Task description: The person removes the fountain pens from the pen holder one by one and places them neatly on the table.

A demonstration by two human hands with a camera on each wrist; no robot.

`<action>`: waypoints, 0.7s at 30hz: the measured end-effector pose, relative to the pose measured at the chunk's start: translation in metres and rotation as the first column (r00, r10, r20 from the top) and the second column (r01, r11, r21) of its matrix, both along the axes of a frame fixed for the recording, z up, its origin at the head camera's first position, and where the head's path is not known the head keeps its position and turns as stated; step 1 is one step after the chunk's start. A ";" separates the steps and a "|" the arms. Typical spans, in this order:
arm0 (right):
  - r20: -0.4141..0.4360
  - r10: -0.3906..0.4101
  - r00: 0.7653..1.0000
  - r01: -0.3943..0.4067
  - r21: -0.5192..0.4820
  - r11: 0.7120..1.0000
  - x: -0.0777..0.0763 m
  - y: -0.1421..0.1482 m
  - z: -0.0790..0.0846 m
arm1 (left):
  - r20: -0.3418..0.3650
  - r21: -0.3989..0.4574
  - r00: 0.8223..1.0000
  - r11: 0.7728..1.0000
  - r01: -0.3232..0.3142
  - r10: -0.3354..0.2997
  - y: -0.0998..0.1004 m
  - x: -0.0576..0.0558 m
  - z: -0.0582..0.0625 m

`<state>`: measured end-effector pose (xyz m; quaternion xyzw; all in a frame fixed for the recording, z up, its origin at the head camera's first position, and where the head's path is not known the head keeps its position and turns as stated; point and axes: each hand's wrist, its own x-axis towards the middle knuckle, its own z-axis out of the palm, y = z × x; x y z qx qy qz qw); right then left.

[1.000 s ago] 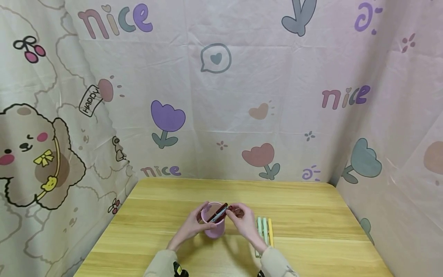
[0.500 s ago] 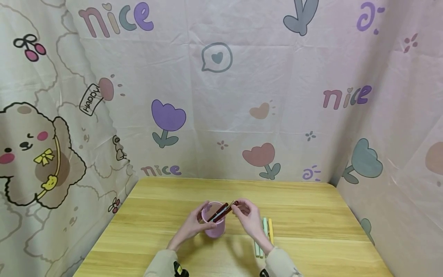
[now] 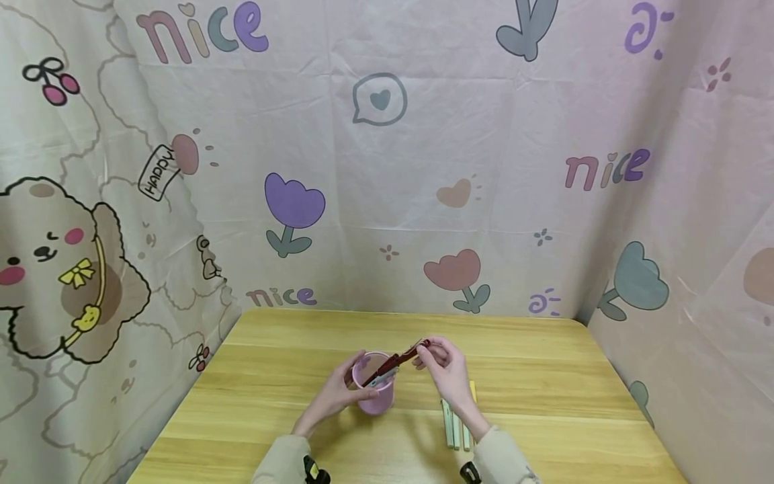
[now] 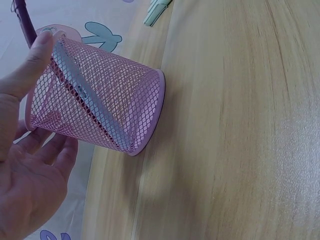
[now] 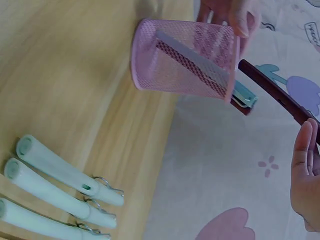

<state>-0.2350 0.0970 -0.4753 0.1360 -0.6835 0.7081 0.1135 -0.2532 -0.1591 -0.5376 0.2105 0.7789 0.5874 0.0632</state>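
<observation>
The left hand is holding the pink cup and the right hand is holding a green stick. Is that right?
Not quite: the stick in the right hand is dark red, not green, as the right wrist view shows. The left hand does hold the pink cup.

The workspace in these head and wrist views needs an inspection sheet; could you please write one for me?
Surface: wood-grain table.
Job's things: pink mesh cup holding a pale pen and another dark pen; three pale green pens lying side by side on the table, with a yellow pen partly hidden by the right arm.
Clutter: nothing seen.
Hands: left hand grips the cup; right hand pinches a dark red pen, its end near the cup's rim.
Cables: nothing seen.
Surroundings: printed fabric backdrop behind and at both sides.
</observation>
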 end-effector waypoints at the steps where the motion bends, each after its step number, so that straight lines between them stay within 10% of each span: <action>1: -0.008 0.004 1.000 -0.004 -0.009 1.000 0.000 0.001 0.001 | 0.000 -0.002 1.000 1.000 -0.002 0.002 0.000 0.000 0.000; 21: 0.005 -0.058 0.998 0.058 -0.052 0.997 0.000 0.030 0.015 | 0.014 -0.003 1.000 1.000 -0.027 0.027 0.000 0.001 0.000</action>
